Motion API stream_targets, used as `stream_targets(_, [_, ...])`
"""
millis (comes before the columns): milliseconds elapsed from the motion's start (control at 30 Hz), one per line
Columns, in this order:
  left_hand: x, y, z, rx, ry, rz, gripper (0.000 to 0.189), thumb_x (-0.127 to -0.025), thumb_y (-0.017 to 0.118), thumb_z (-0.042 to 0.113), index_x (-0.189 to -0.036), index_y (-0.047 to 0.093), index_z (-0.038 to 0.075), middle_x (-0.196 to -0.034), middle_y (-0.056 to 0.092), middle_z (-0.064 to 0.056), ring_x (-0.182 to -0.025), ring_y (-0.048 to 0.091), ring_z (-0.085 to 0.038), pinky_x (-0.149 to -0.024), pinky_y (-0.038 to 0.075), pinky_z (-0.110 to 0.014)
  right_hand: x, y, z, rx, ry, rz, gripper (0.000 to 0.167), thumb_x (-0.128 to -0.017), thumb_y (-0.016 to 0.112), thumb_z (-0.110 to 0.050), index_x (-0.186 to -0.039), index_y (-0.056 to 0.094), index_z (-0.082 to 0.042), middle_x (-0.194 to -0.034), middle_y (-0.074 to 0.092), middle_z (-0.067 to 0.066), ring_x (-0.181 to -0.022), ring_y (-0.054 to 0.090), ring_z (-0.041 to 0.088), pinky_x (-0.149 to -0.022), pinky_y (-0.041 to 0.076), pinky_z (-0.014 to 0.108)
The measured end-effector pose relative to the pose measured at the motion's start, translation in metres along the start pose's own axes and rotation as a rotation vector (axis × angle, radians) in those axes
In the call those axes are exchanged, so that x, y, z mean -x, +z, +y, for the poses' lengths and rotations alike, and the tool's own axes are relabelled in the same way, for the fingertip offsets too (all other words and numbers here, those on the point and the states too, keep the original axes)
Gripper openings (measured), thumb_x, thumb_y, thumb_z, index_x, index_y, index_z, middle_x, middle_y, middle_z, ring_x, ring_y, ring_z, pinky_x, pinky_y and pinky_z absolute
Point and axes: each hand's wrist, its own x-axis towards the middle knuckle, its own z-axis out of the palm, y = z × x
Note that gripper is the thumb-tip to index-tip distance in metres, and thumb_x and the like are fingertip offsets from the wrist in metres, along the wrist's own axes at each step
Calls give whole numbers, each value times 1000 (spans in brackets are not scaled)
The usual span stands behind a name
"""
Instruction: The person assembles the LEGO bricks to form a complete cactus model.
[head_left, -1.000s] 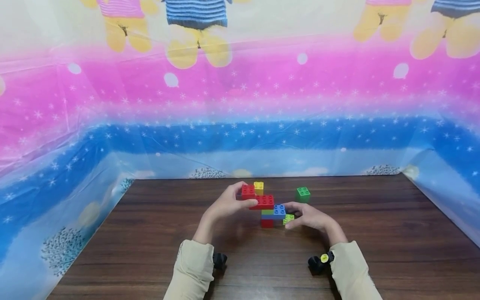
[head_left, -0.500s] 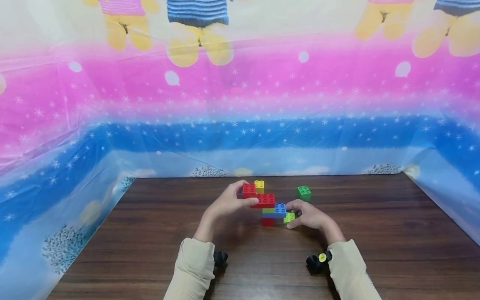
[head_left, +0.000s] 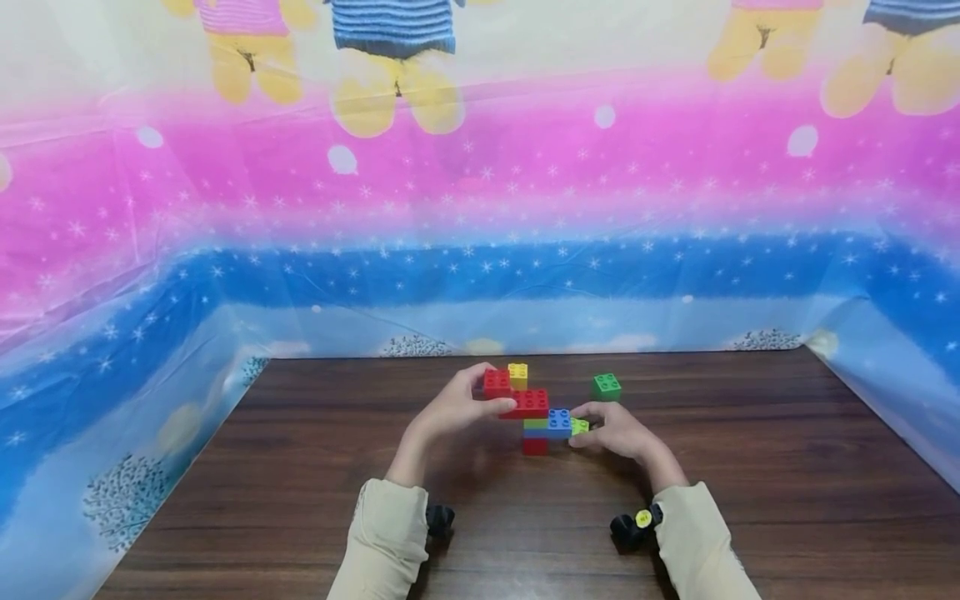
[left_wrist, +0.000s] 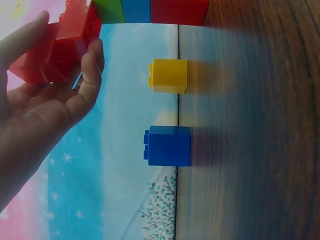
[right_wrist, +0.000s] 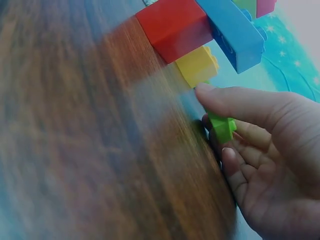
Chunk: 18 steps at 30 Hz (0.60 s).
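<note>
In the head view, a stepped stack of toy building bricks stands mid-table. It has a red base brick point(head_left: 535, 447), a blue brick point(head_left: 558, 421) jutting right, a lime layer, a longer red brick point(head_left: 532, 403) and a smaller red brick point(head_left: 497, 382) at upper left. My left hand point(head_left: 459, 406) grips the two upper red bricks, thumb on the near side. My right hand point(head_left: 617, 431) pinches a small lime green brick point(head_left: 579, 427) between thumb and fingers, right beside the blue brick's overhanging end. In the right wrist view, the fingers partly cover this lime brick point(right_wrist: 221, 128).
A yellow brick point(head_left: 518, 375) stands behind the stack. A green brick point(head_left: 607, 386) lies farther back, to the right. The left wrist view shows a separate blue brick point(left_wrist: 170, 146) beside the yellow one. A patterned cloth point(head_left: 480, 275) rises behind the brown wooden table point(head_left: 337, 417).
My right hand has brought the lime brick slightly up from below the blue brick's end, close to that end. My left hand keeps its grip on the red bricks.
</note>
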Motion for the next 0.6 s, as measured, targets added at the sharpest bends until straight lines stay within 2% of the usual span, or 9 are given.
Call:
stream_targets(133, [1, 0, 0, 0, -2, -5, 39, -87, 72, 26, -118, 55, 10, -113, 63, -9, -106, 58, -21, -91, 54, -37, 1, 0, 0, -6, 6, 45, 46, -85, 73, -17, -126, 60, -2, -123, 62, 18, -106, 59, 26, -85, 51, 38])
stream_targets(267, [1, 1, 1, -4, 1, 0, 38, -87, 72, 26, -117, 55, 9, -111, 63, -9, -105, 58, -21, -90, 54, -38, 1, -1, -1, 14, -16, 88, 44, -88, 70, -18, -129, 60, -5, -134, 57, 20, -124, 53, 37, -98, 46, 54])
stream_targets(333, [1, 1, 1, -6, 5, 0, 38, -87, 72, 26, -117, 55, 9, -111, 63, -10, -105, 58, -21, -90, 53, -38, 1, -3, -3, 20, -32, 99, 45, -89, 69, -20, -130, 59, -6, -138, 54, 21, -129, 48, 39, -100, 44, 56])
stream_targets(400, [1, 0, 1, -6, 6, 0, 38, -87, 72, 26, -117, 55, 9, -111, 63, -10, -105, 59, -21, -91, 53, -37, 1, -5, -5, -19, -36, 89, 47, -89, 68, -20, -132, 57, -4, -139, 53, 23, -125, 54, 37, -99, 48, 53])
stream_targets(500, [1, 0, 2, -6, 7, -2, 38, -87, 72, 26, -117, 55, 9, -112, 63, -10, -105, 58, -21, -91, 54, -37, 3, -11, -10, -96, -44, 57, 51, -90, 68, -19, -136, 53, -1, -135, 54, 26, -104, 67, 27, -89, 57, 41])
stream_targets(600, [1, -1, 1, -7, 4, 0, 39, -87, 72, 26, -117, 55, 9, -112, 63, -10, -105, 58, -21, -91, 53, -38, 6, -18, -14, -163, -62, 19, 56, -90, 70, -20, -138, 51, 1, -132, 55, 28, -88, 71, 19, -81, 59, 32])
